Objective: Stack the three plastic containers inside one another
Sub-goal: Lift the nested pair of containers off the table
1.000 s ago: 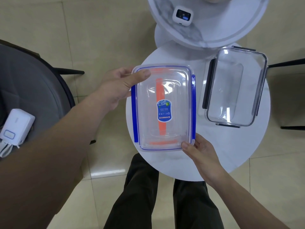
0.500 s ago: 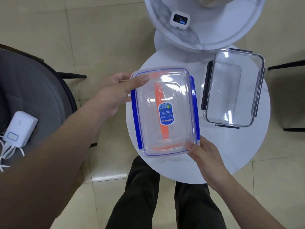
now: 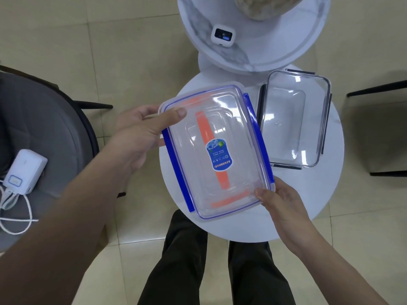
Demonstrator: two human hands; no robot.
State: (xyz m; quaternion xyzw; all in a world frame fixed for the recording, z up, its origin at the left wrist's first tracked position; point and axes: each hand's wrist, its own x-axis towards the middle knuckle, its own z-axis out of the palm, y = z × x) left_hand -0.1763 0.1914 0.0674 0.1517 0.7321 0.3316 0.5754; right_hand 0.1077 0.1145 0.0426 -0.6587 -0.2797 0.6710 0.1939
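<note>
A clear plastic container with blue clips (image 3: 237, 133) and a blue label is held above the round white table (image 3: 308, 205). Orange parts of a smaller container show through its clear lid. My left hand (image 3: 141, 133) grips its far left corner, thumb on the lid. Its near right corner is pinched by my right hand (image 3: 279, 201). The container is tilted a little, its far end turned left. To its right a clear container with dark clips (image 3: 295, 122) lies open on the table, with nothing in it.
A second round marble table (image 3: 286, 51) stands beyond, with a small white device (image 3: 222, 35) and a beige object on it. A grey chair (image 3: 44, 133) at left holds a white power bank (image 3: 25, 172) with a cable. Dark chair legs are at right. My legs are below.
The blue-clipped container has turned counter-clockwise in my hands, its near end swinging right. Both hands keep the same corners. The camera view shifted slightly.
</note>
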